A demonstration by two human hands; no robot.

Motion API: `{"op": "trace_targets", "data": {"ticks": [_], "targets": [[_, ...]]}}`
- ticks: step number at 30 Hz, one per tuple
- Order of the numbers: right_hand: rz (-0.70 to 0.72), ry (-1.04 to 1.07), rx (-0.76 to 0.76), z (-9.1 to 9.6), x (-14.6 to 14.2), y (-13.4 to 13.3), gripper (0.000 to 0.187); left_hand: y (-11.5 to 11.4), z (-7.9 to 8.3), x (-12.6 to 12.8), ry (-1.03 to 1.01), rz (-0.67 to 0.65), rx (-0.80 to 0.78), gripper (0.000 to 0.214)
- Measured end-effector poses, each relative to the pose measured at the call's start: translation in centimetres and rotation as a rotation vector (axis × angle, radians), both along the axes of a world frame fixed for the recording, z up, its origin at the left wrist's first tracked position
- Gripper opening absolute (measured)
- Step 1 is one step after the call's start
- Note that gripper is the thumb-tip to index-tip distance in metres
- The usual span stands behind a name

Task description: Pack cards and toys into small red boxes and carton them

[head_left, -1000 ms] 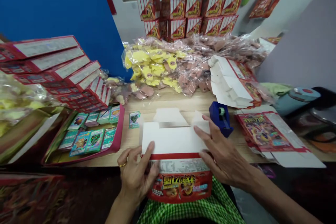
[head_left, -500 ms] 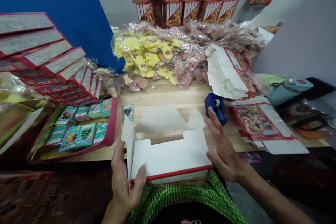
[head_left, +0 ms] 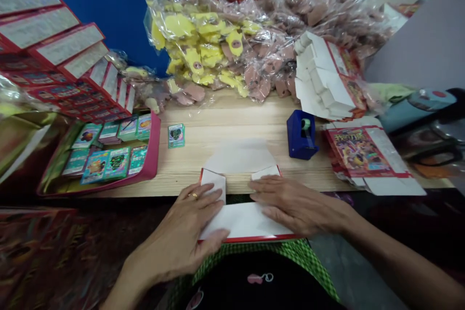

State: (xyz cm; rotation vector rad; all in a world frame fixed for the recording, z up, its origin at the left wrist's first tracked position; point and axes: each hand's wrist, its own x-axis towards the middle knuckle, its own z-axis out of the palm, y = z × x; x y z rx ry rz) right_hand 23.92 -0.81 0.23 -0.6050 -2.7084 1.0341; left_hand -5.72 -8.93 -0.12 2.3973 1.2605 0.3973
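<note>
Head view: we record the left hand [head_left: 179, 235] and right hand [head_left: 296, 206] lying flat, fingers extended, pressing a folded white-and-red carton blank [head_left: 247, 220] at the near edge of the tabletop [head_left: 225, 126]; a blue tape dispenser [head_left: 301, 134] stands beyond.

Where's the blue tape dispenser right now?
In the head view, the blue tape dispenser stands on the wooden table right of center, just beyond the person's right hand and left of the flat printed cartons.

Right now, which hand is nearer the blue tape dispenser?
The right hand is nearer: it lies flat on the box, just below and in front of the tape dispenser. The left hand is farther away, across the box.
</note>
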Motion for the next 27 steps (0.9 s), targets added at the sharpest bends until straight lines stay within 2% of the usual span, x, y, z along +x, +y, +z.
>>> {"op": "trace_targets", "data": {"ticks": [2, 4, 6, 7, 9, 10, 12, 14, 15, 17, 19, 21, 23, 27], "targets": [[-0.218, 0.199, -0.017, -0.7, 0.1, 0.6, 0.036, 1.2, -0.3, -0.4, -0.203, 0.17, 0.005, 0.032], [-0.554, 0.4, 0.029, -1.8, 0.0, 1.4, 0.038, 2.8, -1.1, -0.7, -0.395, 0.409, 0.078, 0.031], [-0.773, 0.468, 0.051, -3.0, -0.2, 2.5, 0.049, 4.7, -2.0, -0.9, -0.484, 0.576, 0.127, 0.05], [-0.797, 0.453, 0.014, -3.6, -0.4, 3.1, 0.057, 5.7, -2.4, -0.9, -0.509, 0.609, 0.112, 0.064], [-0.731, 0.38, -0.13, -4.6, -0.7, 4.3, 0.069, 7.4, -3.1, -0.8, -0.557, 0.578, -0.03, 0.08], [-0.672, 0.34, -0.202, -5.0, -0.8, 4.9, 0.068, 8.0, -3.3, -0.7, -0.58, 0.53, -0.117, 0.079], [-0.559, 0.275, -0.282, -5.5, -0.7, 5.7, 0.053, 8.9, -3.7, -0.7, -0.598, 0.408, -0.225, 0.058], [-0.456, 0.237, -0.292, -5.3, -0.3, 6.2, 0.039, 9.0, -3.7, -1.0, -0.586, 0.28, -0.215, 0.032], [-0.394, 0.216, -0.284, -5.0, 0.0, 6.3, 0.037, 8.9, -3.7, -1.2, -0.572, 0.213, -0.191, 0.028], [-0.252, 0.151, -0.254, -4.0, 0.8, 6.2, 0.038, 8.4, -3.2, -2.0, -0.521, 0.074, -0.182, 0.032], [-0.098, 0.051, -0.228, -2.7, 1.5, 6.1, 0.045, 7.8, -2.4, -2.7, -0.421, -0.011, -0.256, 0.037], [-0.008, -0.048, -0.209, -1.4, 1.9, 5.8, 0.05, 7.3, -1.6, -2.9, -0.322, -0.001, -0.355, 0.039], [0.027, -0.145, -0.171, -0.7, 1.7, 5.5, 0.049, 7.0, -1.1, -2.5, -0.271, 0.075, -0.419, 0.035], [0.017, -0.286, -0.042, -0.6, 0.2, 5.0, 0.045, 7.3, -1.7, -0.6, -0.129, 0.227, -0.436, 0.044]]}}
